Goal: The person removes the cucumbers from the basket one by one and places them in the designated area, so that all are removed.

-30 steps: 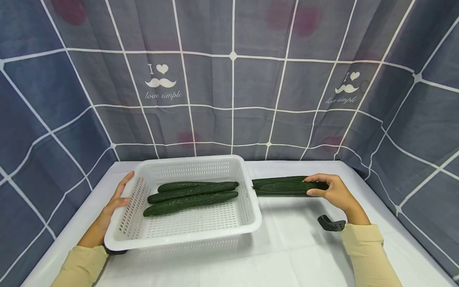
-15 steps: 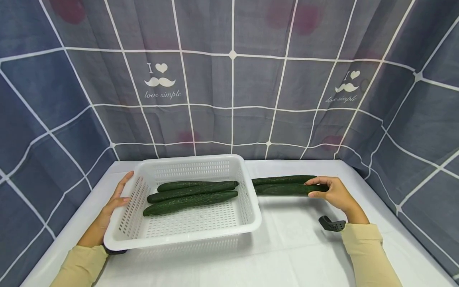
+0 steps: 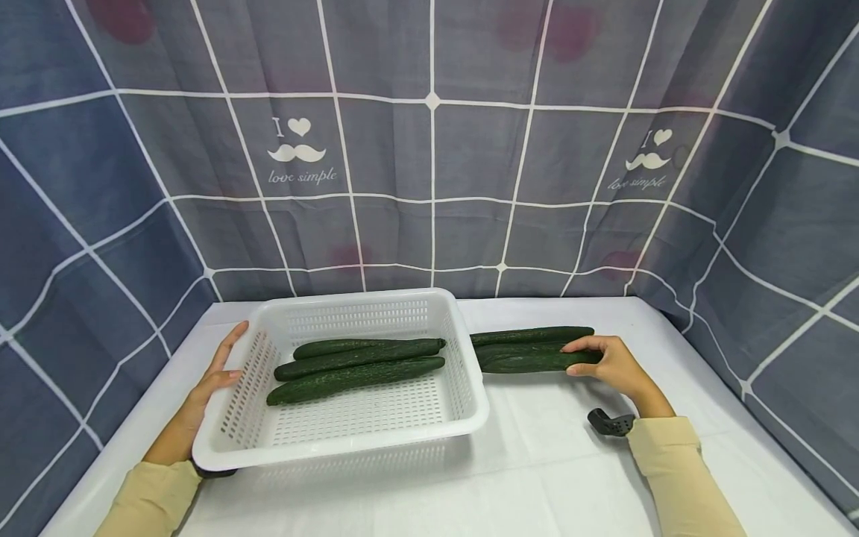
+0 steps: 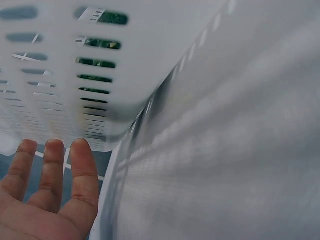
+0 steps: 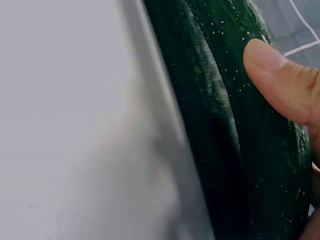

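A white plastic basket (image 3: 302,444) with slotted sides stands left of centre, three dark green cucumbers (image 3: 356,379) lying inside it. My left hand (image 3: 194,406) is at its left side, thumb and a finger touching the outer wall. In the left wrist view, three straight fingers (image 4: 84,172) reach up to the slotted plastic. To the right of the basket, my right hand (image 3: 620,369) pinches the right end of a cucumber (image 3: 523,364) between thumb and fingers. Behind it lie other cucumbers (image 3: 530,335), their left ends hidden by the basket. In the right wrist view, the thumb (image 5: 275,75) presses the held cucumber.
A white cloth covers the table (image 3: 537,462). Grey-blue checked curtains (image 3: 382,164) enclose it at the back and both sides. A black device (image 3: 609,423) sits at the right wrist, close over the cloth.
My right hand has moved slightly left, and the held cucumber has come a little nearer the front, uncovering another cucumber behind it. The left hand and basket stay about where they were.
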Demonstrator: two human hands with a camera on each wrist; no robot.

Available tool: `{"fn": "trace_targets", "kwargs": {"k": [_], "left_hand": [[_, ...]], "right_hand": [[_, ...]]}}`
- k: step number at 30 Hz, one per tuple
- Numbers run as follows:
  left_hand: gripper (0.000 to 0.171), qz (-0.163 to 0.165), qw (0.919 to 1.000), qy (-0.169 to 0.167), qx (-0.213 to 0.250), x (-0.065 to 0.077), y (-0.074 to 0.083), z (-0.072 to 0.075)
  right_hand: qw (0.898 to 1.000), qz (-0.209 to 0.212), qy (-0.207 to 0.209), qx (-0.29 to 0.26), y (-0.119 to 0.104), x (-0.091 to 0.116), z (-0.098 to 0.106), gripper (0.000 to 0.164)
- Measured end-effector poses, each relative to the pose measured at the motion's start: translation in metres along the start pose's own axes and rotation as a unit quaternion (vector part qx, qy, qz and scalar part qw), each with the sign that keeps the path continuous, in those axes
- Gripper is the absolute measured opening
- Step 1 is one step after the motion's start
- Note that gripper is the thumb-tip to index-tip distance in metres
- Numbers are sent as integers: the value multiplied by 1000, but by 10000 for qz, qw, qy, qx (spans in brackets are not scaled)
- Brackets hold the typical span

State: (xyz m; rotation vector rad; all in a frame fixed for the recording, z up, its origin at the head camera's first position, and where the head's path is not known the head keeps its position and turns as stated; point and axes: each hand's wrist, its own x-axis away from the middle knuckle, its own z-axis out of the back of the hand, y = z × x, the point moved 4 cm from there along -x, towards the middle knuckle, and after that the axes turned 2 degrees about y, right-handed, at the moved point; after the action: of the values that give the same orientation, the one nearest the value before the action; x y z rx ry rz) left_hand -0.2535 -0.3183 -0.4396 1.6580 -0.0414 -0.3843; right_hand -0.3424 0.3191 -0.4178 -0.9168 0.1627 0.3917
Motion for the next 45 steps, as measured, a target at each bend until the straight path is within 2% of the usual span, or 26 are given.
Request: {"fn": "trace_targets", "kwargs": {"k": [8, 15, 21, 25, 29, 32, 37, 41, 45], "left_hand": [[79, -240, 9995, -201, 56, -2, 2, -2], [81, -425, 9982, -367, 218, -5, 2, 0], [81, -447, 9987, -244, 70, -7, 2, 1], [80, -444, 9989, -177, 15, -7, 3, 1], [80, -526, 9982, -267, 85, -7, 4, 2], [80, -505, 9983, -259, 111, -6, 2, 3], [80, -377, 9992, -122, -67, -5, 2, 3], [80, -453, 9988, -159, 40, -6, 3, 2], [81, -375, 9992, -164, 48, -5, 3, 1]], "right_hand": [[9989, 308, -26, 364, 1, 0, -7, 30], [9973, -10, -24, 729, 4, 0, -9, 31], [9953, -225, 128, 935, 1, -2, -9, 31], [9949, -156, 271, 957, -1, -3, -9, 21], [9941, -1, 382, 1014, -2, -4, -9, 14], [9944, 42, 357, 991, -1, -5, -10, 14], [9951, -122, 250, 952, -1, -4, -11, 15], [9949, -232, 147, 971, 0, -3, -10, 20], [9949, -224, 82, 977, 0, -2, -9, 24]]}}
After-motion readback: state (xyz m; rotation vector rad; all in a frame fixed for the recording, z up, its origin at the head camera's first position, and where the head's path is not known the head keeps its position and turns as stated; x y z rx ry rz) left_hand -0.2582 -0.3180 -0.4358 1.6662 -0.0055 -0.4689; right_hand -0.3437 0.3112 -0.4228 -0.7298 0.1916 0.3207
